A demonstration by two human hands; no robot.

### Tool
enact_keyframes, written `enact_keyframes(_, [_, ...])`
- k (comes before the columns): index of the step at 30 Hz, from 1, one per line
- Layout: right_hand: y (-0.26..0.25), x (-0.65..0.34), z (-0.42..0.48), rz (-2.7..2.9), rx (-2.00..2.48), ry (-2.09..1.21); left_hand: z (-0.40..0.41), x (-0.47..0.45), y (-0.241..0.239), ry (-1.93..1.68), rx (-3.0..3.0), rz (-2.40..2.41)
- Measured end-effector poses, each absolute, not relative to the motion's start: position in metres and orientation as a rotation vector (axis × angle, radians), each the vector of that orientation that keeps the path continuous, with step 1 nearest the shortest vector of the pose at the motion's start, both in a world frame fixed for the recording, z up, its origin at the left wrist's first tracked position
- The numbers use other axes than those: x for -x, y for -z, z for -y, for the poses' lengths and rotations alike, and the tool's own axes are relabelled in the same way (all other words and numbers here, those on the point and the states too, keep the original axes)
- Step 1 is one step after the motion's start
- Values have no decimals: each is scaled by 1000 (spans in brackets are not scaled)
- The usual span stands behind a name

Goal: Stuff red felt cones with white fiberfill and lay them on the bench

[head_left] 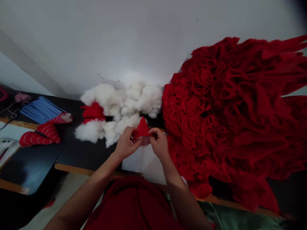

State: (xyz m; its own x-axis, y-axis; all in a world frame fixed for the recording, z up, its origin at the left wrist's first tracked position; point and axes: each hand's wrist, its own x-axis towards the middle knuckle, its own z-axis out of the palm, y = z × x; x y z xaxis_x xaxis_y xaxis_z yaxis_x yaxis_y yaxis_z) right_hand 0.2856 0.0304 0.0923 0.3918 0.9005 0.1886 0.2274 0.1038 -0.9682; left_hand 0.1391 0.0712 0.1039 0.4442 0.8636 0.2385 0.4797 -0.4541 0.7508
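A small red felt cone (142, 127) points away from me, held by its wide edge between my two hands. My left hand (127, 142) pinches its left side, and my right hand (158, 142) grips the right side with thumb and fingers. Pale stuffing seems to show at the cone's near opening, though it is dim there. Just beyond and to the left lies a loose heap of white stuffing (120, 99). Under my hands a whitish sheet (136, 163) covers part of the black table.
A large pile of red felt pieces (223, 121) fills the right side. At left lie red cones with white stitching (49, 132), blue strips (43, 108) and pink-white yarn (22, 97). Red fabric (93, 111) rests by the stuffing. A pale wall (107, 38) stands behind.
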Motion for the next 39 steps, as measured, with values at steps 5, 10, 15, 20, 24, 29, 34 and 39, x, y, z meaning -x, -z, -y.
enact_keyframes(5, [-101, -282, -30, 1143, 1412, -585, -77, -148, -104, -928, -2199, -1134])
enact_keyframes(10, [-96, -279, -31, 817, 1515, -691, -74, -153, -100, -1069, -1995, -1078])
enact_keyframes(15, [-86, -276, -33, 744, 1540, -704, -71, -156, -101, -1072, -1756, -1113])
enact_keyframes(20, [-85, -276, -32, 904, 1606, -495, -78, -149, -106, -838, -1683, -1158])
enact_keyframes(24, [-91, -277, -30, 1075, 1585, -484, -85, -145, -111, -807, -1814, -1039])
enact_keyframes(29, [-97, -282, -24, 1113, 1414, -735, -85, -145, -106, -920, -1852, -1175])
enact_keyframes(34, [-88, -280, -23, 984, 1477, -790, -78, -147, -100, -935, -1860, -1160])
enact_keyframes(39, [-85, -278, -27, 1081, 1711, -244, -70, -149, -98, -843, -1974, -1070])
